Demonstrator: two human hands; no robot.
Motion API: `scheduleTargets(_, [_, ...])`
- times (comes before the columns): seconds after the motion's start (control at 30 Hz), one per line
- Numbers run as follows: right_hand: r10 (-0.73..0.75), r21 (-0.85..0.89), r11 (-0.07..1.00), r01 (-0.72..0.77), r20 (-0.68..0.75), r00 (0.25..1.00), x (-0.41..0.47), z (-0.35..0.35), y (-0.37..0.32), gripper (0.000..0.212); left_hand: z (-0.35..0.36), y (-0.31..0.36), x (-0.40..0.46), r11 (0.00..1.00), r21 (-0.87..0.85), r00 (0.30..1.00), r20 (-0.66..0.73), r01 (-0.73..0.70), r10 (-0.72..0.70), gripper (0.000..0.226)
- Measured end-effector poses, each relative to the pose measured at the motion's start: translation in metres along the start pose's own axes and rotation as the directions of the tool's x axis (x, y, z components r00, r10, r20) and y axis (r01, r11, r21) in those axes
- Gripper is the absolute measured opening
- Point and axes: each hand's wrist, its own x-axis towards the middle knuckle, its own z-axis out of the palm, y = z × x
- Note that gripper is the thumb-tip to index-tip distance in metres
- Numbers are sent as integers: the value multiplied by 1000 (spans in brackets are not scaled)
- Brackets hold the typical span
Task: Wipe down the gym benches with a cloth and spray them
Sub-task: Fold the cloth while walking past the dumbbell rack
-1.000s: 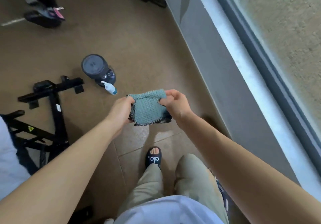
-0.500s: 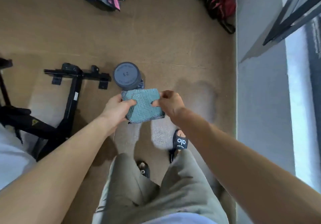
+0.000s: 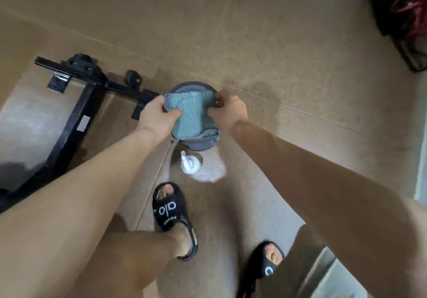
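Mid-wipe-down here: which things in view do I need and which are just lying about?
Needed: teal cloth, held by left hand and right hand; white spray bottle on the floor; black bench frame.
Lying about: grey dumbbell beneath the cloth; red-and-black gear, top right.

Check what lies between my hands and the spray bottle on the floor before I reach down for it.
Both the left hand and right hand grip the teal cloth, so neither is free. The white spray bottle stands below them beside the grey dumbbell; nothing visible blocks a straight reach down.
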Motion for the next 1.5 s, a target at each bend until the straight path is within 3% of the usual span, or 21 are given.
scheduleTargets(0.17, [-216, -140, 968, 206, -56, 975, 71, 58, 36, 23, 13, -50, 62, 976, 194, 990, -79, -97, 114, 30])
scheduleTargets(0.23, [-335, -180, 934, 309, -136, 932, 77, 67, 45, 22, 18, -59, 70, 960, 239, 974, -136, -146, 181, 29])
scheduleTargets(0.3, [-430, -172, 902, 395, -303, 850, 72, 69, 57, 23, 22, -64, 67, 951, 265, 941, -250, -159, 227, 46])
scheduleTargets(0.33, [-406, -115, 911, 396, -410, 817, 66, 71, 65, 19, 22, -65, 62, 956, 259, 930, -299, -138, 215, 55])
scheduleTargets(0.4, [-231, 78, 948, 307, -490, 840, 45, 77, 85, 10, 24, -74, 49, 978, 205, 946, -309, -34, 98, 63])
scheduleTargets(0.5, [-9, 301, 945, 130, -373, 928, 10, 102, 112, 7, 30, -99, 34, 983, 61, 980, -111, 175, -168, 72])
scheduleTargets(0.57, [164, 437, 899, -8, -321, 933, -2, 121, 127, 10, 36, -116, 32, 951, -57, 950, 101, 303, -297, 86])
scheduleTargets(0.63, [222, 434, 890, -143, -137, 965, -5, 142, 146, 22, 41, -127, 33, 902, -183, 910, 228, 391, -347, 89])
scheduleTargets(0.67, [164, 353, 923, -154, 0, 986, -5, 153, 157, 34, 42, -131, 33, 878, -235, 899, 251, 416, -359, 83])
scheduleTargets(0.73, [-22, 124, 992, -6, 227, 974, -4, 170, 170, 60, 47, -137, 33, 876, -230, 894, 262, 423, -363, 60])
scheduleTargets(0.8, [-163, -67, 978, 198, 349, 923, -1, 182, 170, 76, 55, -142, 31, 905, -129, 886, 299, 405, -354, 33])
scheduleTargets(0.87, [-220, -206, 928, 310, 369, 903, 2, 191, 164, 65, 64, -144, 32, 912, -108, 896, 266, 395, -356, 18])
scheduleTargets(0.97, [-273, -271, 891, 364, 319, 907, 2, 193, 154, 32, 68, -139, 33, 916, -85, 914, 151, 392, -377, 22])
scheduleTargets(1.03, [-282, -274, 880, 388, 357, 891, -7, 182, 150, 26, 66, -130, 25, 908, -62, 905, 143, 413, -402, 20])
scheduleTargets(1.2, [-203, -209, 934, 291, 362, 910, -65, 112, 122, 24, 52, -70, -39, 890, 47, 838, 320, 453, -443, 10])
scheduleTargets(1.33, [-91, -213, 959, 187, 392, 915, -117, 14, 56, 20, 28, 30, -102, 902, 158, 818, 381, 403, -432, 24])
scheduleTargets(1.5, [-151, -91, 980, 180, 258, 954, -173, -138, -64, 26, -13, 179, -174, 950, 98, 870, 383, 297, -312, 35])
